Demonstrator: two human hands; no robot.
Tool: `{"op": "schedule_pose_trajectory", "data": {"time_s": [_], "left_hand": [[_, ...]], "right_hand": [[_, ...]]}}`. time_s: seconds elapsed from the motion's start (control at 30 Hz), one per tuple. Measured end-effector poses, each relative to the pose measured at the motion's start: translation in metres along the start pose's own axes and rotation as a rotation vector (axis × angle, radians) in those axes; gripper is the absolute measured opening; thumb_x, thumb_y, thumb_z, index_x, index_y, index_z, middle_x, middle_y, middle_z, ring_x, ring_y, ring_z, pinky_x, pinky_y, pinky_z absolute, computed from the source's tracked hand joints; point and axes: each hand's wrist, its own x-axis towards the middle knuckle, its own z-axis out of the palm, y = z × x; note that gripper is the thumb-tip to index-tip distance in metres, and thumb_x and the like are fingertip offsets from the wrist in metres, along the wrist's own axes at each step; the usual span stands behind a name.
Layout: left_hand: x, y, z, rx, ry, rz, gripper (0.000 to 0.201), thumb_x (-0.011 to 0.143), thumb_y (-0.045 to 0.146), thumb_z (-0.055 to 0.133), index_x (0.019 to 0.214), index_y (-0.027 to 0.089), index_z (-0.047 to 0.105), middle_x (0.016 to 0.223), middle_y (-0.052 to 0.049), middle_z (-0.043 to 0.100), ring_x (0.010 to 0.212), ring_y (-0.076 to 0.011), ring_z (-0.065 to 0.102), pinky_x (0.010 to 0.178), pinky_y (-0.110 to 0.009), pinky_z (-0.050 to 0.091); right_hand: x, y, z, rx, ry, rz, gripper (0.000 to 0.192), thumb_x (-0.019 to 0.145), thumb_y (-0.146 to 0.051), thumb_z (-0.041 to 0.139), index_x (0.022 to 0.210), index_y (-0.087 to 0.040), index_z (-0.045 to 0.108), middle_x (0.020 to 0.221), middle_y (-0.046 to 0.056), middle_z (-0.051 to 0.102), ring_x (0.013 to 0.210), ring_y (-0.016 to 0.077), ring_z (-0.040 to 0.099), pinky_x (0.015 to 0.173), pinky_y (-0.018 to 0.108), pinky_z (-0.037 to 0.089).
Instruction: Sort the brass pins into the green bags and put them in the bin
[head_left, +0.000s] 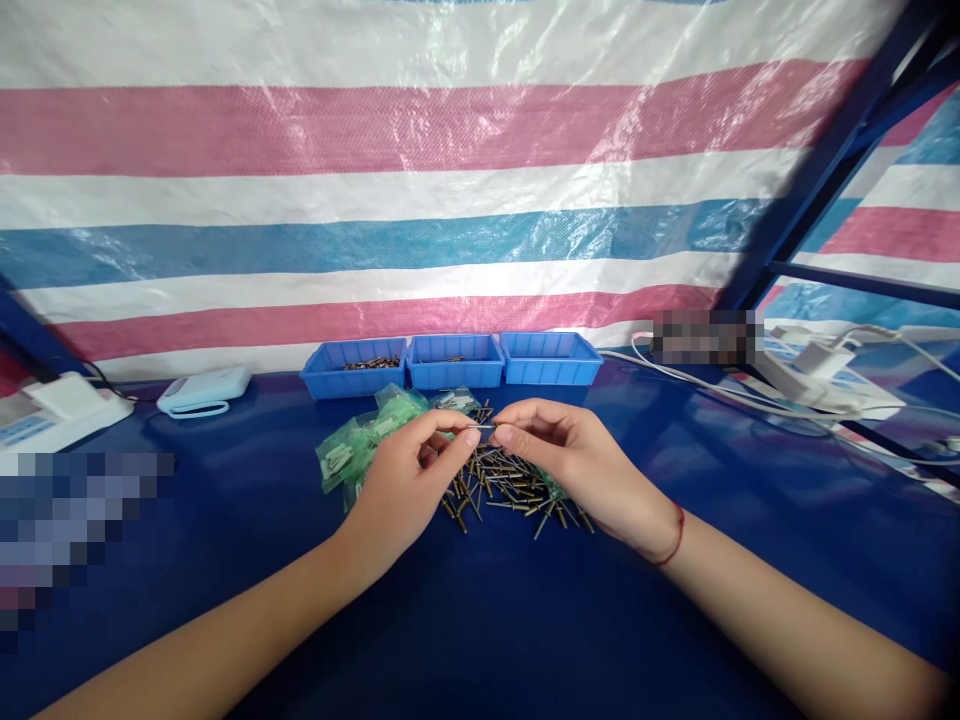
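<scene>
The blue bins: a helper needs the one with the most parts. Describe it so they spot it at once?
At the back of the dark blue table, against the striped tarp, three blue bins stand in a row. Take the leftmost bin. It alone shows a clear heap of small brown metal parts; the rightmost bin looks empty.

Three trays (454, 362) stand behind the pin pile (504, 482), bags (358, 443) left.

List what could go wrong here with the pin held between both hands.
1. The pin is pinched only at the fingertips of the left hand and right hand; it may slip and vanish into the loose pile right below.
2. Both wrists hover close over that pile, so a sweep might scatter pins across the table.
3. The green bags lie against the pile and could get nudged.
</scene>
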Motion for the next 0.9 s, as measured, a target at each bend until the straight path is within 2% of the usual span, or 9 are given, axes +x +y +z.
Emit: {"op": "schedule_pose_trajectory", "data": {"time_s": [0.2,0.4,0.57,0.77,0.9], "left_hand": [[-0.0011,0.0015,-0.0008,-0.015,0.019,0.028,0.012,0.084,0.031,0.061,0.091,0.023,0.068,0.07,0.002,0.065,0.057,-0.0123,0.054,0.052,-0.025,0.043],[-0.0025,0.003,-0.0023,-0.016,0.037,0.067,0.011,0.084,0.029,0.061,0.091,0.024,0.068,0.072,0.001,0.067,0.055,-0.0117,0.054,0.049,-0.024,0.041],[-0.0029,0.0007,-0.0023,-0.008,0.041,0.068,0.012,0.084,0.031,0.062,0.092,0.025,0.069,0.074,0.002,0.067,0.054,-0.0106,0.052,0.05,-0.024,0.042],[-0.004,0.0022,-0.0035,0.041,0.049,0.104,0.012,0.085,0.031,0.061,0.093,0.025,0.068,0.072,0.002,0.067,0.053,-0.011,0.051,0.051,-0.025,0.042],[-0.0041,0.0033,-0.0042,0.088,0.053,0.157,0.01,0.086,0.027,0.06,0.092,0.024,0.067,0.075,0.002,0.067,0.055,-0.011,0.053,0.053,-0.025,0.044]], "right_hand": [[0.0009,-0.0001,0.0022,0.019,-0.022,0.05,0.025,0.072,-0.039,0.075,0.086,-0.019,0.07,0.085,0.003,0.072,0.081,0.0152,0.065,0.078,0.029,0.051],[0.0013,0.001,0.0031,0.012,-0.008,0.038,0.027,0.072,-0.041,0.075,0.086,-0.019,0.071,0.085,0.005,0.073,0.082,0.0181,0.067,0.08,0.033,0.053],[0.0014,0.0023,0.0039,0.021,-0.015,0.031,0.029,0.069,-0.041,0.078,0.086,-0.019,0.069,0.086,0.004,0.073,0.081,0.0175,0.067,0.078,0.032,0.054],[0.0024,0.0036,0.0047,0.006,-0.004,-0.043,0.024,0.07,-0.037,0.077,0.084,-0.02,0.067,0.084,0.002,0.072,0.079,0.0152,0.066,0.077,0.031,0.053],[0.0034,0.0068,0.0021,-0.097,0.048,-0.154,0.02,0.072,-0.035,0.076,0.083,-0.02,0.068,0.084,0.002,0.069,0.078,0.0159,0.064,0.074,0.032,0.052]]}}
